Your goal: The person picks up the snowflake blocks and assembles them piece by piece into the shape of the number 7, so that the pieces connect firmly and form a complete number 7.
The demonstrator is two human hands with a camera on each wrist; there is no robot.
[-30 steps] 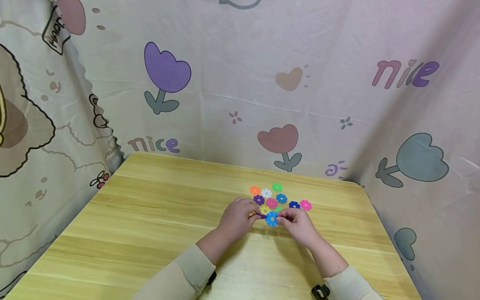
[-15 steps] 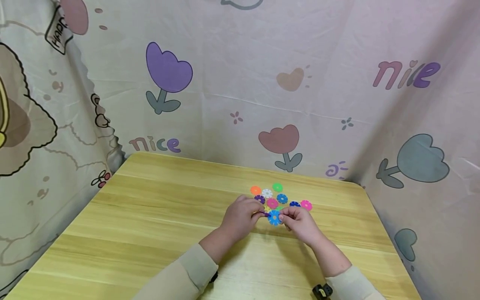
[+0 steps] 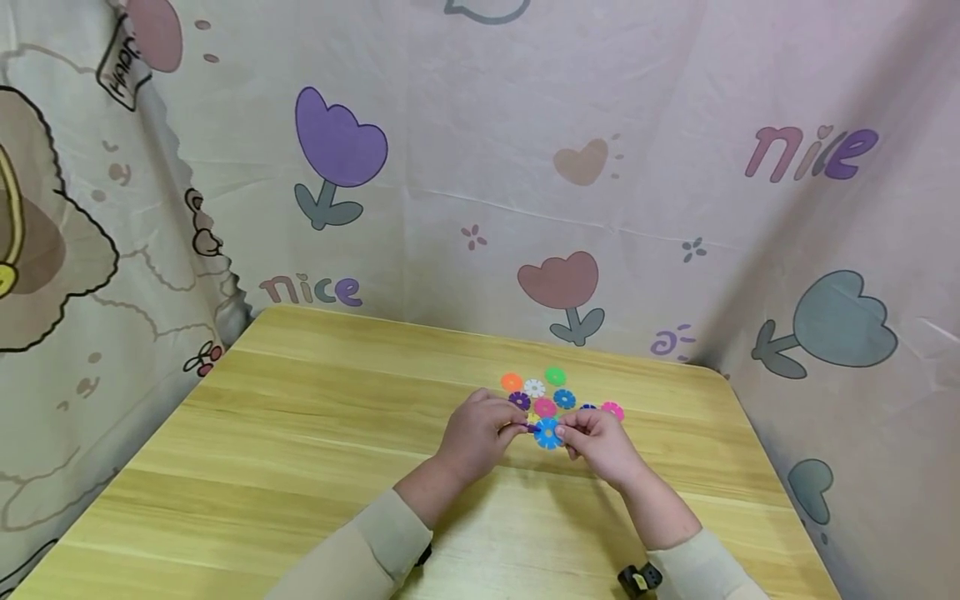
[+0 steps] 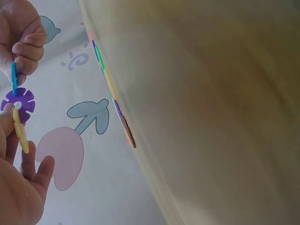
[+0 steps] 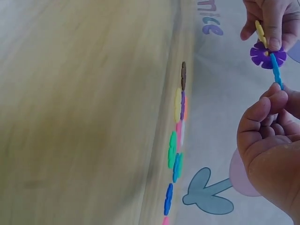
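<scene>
Behind and beside the work area, as I view it remotely, hangs a pale printed cloth bearing tulips, hearts and the word "nice". Before it stands a wood-grained table. Over this reach two arms in beige sleeves, with a black wrist device visible at the right cuff.

The left hand pinches a joined pair, a violet disc and a yellow disc, near where they meet; I cannot tell which of the two the fingertips bear on. The right hand, its fingers curled, pinches a light-blue disc by the edge between thumb and forefinger. All three discs are held above the table, between the hands; the light-blue one meets the violet one, though I cannot tell how deeply they interlock.

Just beyond lies a loose cluster of notched discs: orange, green, white, dark purple, rose, mid-blue and, at its right end, pink. My right wrist view adds a brown disc, edge-on. Smallest are the slots round each rim.
</scene>
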